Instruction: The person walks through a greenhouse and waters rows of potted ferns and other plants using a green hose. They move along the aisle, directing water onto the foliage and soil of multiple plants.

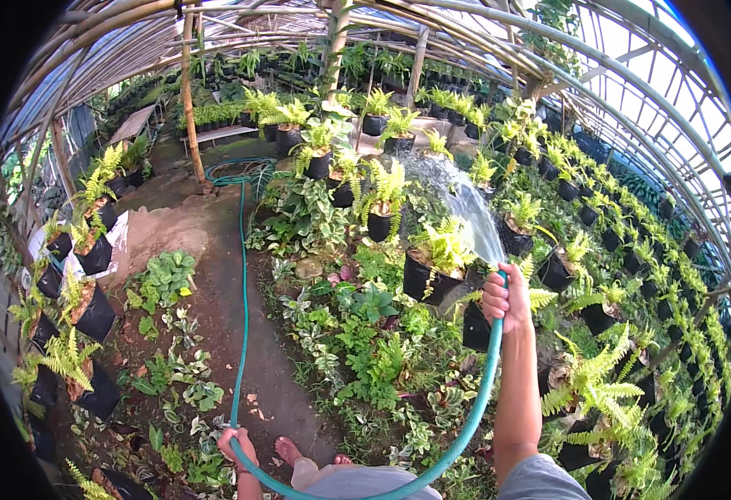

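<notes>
Hose: a green hose (465,417) runs from the right hand down in a curve past the person's lap to the left hand, then away along the dirt path (215,333) toward the back of the greenhouse.
Right hand: the right hand (505,296) is raised and clenched around the hose end, with a thumb over the opening.
Water: a spray of water (465,208) fans up and away from that fist onto the hanging ferns.
Left hand: the left hand (238,446) is low by the knee, fingers closed around the hose.
Nearest plants: ferns in black bags (436,267) hang just beyond the right fist; leafy ground plants (365,333) fill the bed below.
Left side: more black bags with ferns (90,308) line the path's other edge.
Feet: a bare foot (286,452) stands on the path beside the left hand.
Frame: a bamboo post (189,92) stands by the path farther back.
</notes>
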`<action>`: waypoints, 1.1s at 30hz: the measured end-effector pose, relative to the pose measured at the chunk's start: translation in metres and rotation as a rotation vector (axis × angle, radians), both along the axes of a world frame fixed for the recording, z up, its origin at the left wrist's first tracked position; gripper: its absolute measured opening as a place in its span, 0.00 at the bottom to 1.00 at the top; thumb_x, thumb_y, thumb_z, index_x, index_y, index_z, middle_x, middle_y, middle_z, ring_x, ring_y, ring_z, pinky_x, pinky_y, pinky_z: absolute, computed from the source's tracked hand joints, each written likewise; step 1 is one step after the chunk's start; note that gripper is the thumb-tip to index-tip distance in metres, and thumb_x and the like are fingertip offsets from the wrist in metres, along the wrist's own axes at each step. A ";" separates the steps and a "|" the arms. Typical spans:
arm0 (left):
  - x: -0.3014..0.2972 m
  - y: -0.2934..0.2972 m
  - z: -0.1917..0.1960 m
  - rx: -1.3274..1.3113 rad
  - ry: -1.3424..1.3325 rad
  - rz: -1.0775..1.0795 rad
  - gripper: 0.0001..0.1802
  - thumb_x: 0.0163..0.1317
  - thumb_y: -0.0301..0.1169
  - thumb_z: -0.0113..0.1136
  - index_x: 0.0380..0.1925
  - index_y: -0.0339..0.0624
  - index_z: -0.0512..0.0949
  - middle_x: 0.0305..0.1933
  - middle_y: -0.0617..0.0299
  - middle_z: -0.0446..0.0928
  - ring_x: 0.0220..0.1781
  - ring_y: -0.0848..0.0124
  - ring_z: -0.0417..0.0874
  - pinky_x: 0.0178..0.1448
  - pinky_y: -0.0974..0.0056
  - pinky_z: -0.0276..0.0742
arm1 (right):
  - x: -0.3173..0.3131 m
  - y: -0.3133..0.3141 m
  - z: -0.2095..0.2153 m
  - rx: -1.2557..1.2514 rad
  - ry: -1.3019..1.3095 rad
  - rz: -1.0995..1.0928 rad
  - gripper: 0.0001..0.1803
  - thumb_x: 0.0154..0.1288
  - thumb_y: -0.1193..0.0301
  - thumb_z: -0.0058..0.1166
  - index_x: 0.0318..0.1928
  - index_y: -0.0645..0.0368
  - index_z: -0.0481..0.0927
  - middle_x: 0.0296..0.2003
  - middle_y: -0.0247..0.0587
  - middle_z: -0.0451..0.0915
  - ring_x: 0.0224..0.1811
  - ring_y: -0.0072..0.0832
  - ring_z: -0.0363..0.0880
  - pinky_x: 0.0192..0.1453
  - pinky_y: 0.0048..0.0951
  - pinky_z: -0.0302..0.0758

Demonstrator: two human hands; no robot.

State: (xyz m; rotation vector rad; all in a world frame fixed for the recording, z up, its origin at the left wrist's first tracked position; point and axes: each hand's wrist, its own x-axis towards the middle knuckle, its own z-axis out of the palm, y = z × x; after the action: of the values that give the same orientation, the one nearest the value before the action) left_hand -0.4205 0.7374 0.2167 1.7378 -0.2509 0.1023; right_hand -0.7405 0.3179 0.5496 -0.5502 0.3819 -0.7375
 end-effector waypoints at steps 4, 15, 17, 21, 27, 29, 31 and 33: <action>-0.002 -0.010 0.003 -0.107 -0.029 0.009 0.18 0.43 0.20 0.56 0.11 0.41 0.55 0.15 0.68 0.53 0.21 0.76 0.55 0.26 0.64 0.53 | -0.007 -0.004 -0.008 0.003 0.051 -0.035 0.21 0.66 0.55 0.40 0.18 0.49 0.61 0.08 0.23 0.55 0.04 0.15 0.52 0.04 0.20 0.53; 0.005 -0.009 -0.003 0.037 0.038 -0.049 0.16 0.41 0.19 0.55 0.12 0.39 0.56 0.14 0.63 0.55 0.20 0.73 0.57 0.25 0.62 0.56 | -0.033 0.011 0.003 -0.047 0.070 -0.216 0.21 0.66 0.58 0.40 0.17 0.49 0.60 0.07 0.23 0.57 0.03 0.15 0.53 0.03 0.21 0.54; 0.005 -0.010 -0.007 0.047 0.055 -0.042 0.16 0.40 0.19 0.55 0.12 0.39 0.56 0.14 0.63 0.55 0.20 0.73 0.57 0.26 0.62 0.56 | -0.036 0.013 0.005 -0.061 0.045 -0.203 0.20 0.66 0.57 0.42 0.17 0.49 0.60 0.08 0.23 0.56 0.04 0.15 0.53 0.03 0.21 0.54; 0.006 -0.011 -0.011 0.050 0.003 -0.051 0.16 0.40 0.19 0.55 0.12 0.39 0.56 0.14 0.63 0.55 0.20 0.73 0.57 0.26 0.62 0.56 | -0.037 0.016 0.008 -0.067 0.091 -0.229 0.20 0.66 0.57 0.42 0.18 0.49 0.60 0.08 0.23 0.56 0.04 0.14 0.53 0.04 0.21 0.53; 0.002 -0.013 -0.002 0.012 0.034 -0.061 0.17 0.40 0.19 0.55 0.11 0.40 0.54 0.13 0.65 0.52 0.20 0.75 0.54 0.23 0.63 0.52 | -0.037 0.016 0.007 -0.054 0.103 -0.235 0.20 0.66 0.56 0.41 0.18 0.49 0.60 0.08 0.22 0.56 0.04 0.14 0.53 0.04 0.20 0.53; 0.001 -0.014 0.001 0.040 0.030 -0.054 0.18 0.40 0.19 0.55 0.11 0.40 0.53 0.13 0.65 0.51 0.20 0.76 0.53 0.23 0.63 0.50 | -0.038 0.016 0.004 -0.048 0.073 -0.208 0.20 0.65 0.56 0.41 0.18 0.49 0.60 0.09 0.22 0.56 0.04 0.14 0.52 0.04 0.20 0.53; 0.000 -0.014 0.003 0.010 0.039 -0.045 0.18 0.40 0.19 0.54 0.11 0.40 0.53 0.13 0.66 0.49 0.19 0.77 0.52 0.22 0.63 0.48 | -0.038 0.016 0.002 -0.054 0.102 -0.229 0.20 0.65 0.56 0.41 0.19 0.49 0.60 0.09 0.22 0.56 0.05 0.14 0.52 0.04 0.20 0.53; 0.000 -0.014 0.004 0.027 0.029 -0.046 0.18 0.40 0.20 0.54 0.11 0.40 0.53 0.13 0.67 0.49 0.19 0.77 0.52 0.22 0.63 0.48 | -0.039 0.017 0.000 -0.035 0.087 -0.229 0.20 0.66 0.56 0.41 0.19 0.49 0.60 0.09 0.22 0.55 0.05 0.14 0.52 0.04 0.20 0.52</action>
State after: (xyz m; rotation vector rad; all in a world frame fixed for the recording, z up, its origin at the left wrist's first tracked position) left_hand -0.4201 0.7229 0.2203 1.7583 -0.2719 0.0404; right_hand -0.7794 0.3347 0.5500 -0.5792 0.5197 -0.9440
